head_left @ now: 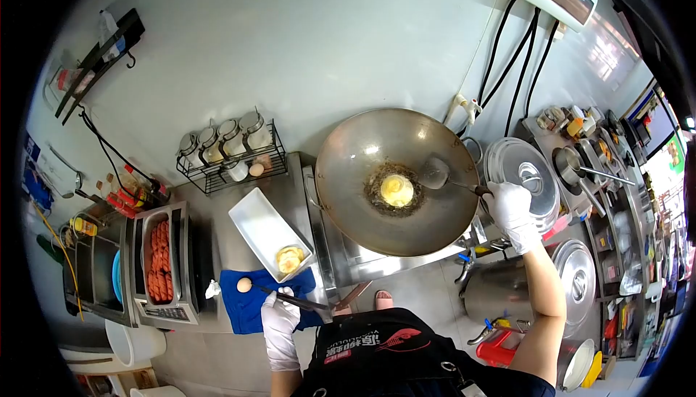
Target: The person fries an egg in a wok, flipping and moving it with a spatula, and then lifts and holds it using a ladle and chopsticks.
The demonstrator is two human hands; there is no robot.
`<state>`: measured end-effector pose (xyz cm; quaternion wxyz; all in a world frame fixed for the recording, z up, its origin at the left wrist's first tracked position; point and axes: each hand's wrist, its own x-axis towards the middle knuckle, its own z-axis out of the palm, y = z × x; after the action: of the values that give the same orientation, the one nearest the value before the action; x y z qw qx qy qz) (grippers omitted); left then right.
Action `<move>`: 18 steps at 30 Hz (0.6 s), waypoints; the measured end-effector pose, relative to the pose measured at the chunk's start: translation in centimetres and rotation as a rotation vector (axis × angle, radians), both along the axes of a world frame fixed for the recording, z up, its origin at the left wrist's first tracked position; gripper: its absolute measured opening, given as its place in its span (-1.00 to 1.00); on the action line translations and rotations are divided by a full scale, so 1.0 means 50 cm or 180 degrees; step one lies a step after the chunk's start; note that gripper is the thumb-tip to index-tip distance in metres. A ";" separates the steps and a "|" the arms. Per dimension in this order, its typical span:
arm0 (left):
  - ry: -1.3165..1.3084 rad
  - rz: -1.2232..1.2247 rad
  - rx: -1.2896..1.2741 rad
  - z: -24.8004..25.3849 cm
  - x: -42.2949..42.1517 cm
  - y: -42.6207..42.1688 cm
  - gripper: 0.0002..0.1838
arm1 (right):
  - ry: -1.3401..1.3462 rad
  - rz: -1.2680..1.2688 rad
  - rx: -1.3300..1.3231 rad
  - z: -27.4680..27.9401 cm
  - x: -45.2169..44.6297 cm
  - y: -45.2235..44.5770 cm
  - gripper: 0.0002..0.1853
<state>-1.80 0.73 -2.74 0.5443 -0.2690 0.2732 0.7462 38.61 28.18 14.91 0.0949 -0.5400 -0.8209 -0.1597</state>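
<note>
My right hand (510, 212), in a white glove, is closed round the dark handle of a ladle (435, 174). The ladle's bowl is inside a large wok (348, 208), just right of an egg (396, 190) that lies in bubbling oil. Over the blue cloth (233, 308), my left hand (280, 313), also gloved, is closed on a long dark utensil (304, 303); its exact kind is unclear. A whole egg (244, 284) rests on the cloth, left of that hand. Cooked egg (289, 259) lies in the lower end of a white rectangular tray (254, 217).
A wire rack (210, 182) holds lidded jars behind the tray. Sausage-like meat fills a metal container (146, 252) at left. Large lidded pots (533, 179) stand right of the wok, near shelves (616, 230). Black cables (507, 56) hang on the wall.
</note>
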 end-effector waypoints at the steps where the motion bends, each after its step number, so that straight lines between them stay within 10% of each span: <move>1: 0.0016 0.0024 -0.0048 0.005 0.003 0.001 -0.79 | 0.0011 -0.0005 0.0009 -0.007 0.003 0.004 -0.83; 11: -0.0241 -0.0638 0.1050 -0.039 -0.025 -0.020 -0.80 | 0.0355 -0.0195 -0.0405 -0.064 0.012 0.029 -0.81; 18: 0.0121 -0.0165 0.0062 -0.012 0.000 0.002 -0.83 | 0.1452 -0.0569 -0.0926 -0.226 0.008 0.047 -0.68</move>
<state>-1.82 0.84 -3.36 0.5608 -0.2423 0.2831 0.7394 39.01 30.54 3.63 0.1841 -0.6402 -0.7418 0.0777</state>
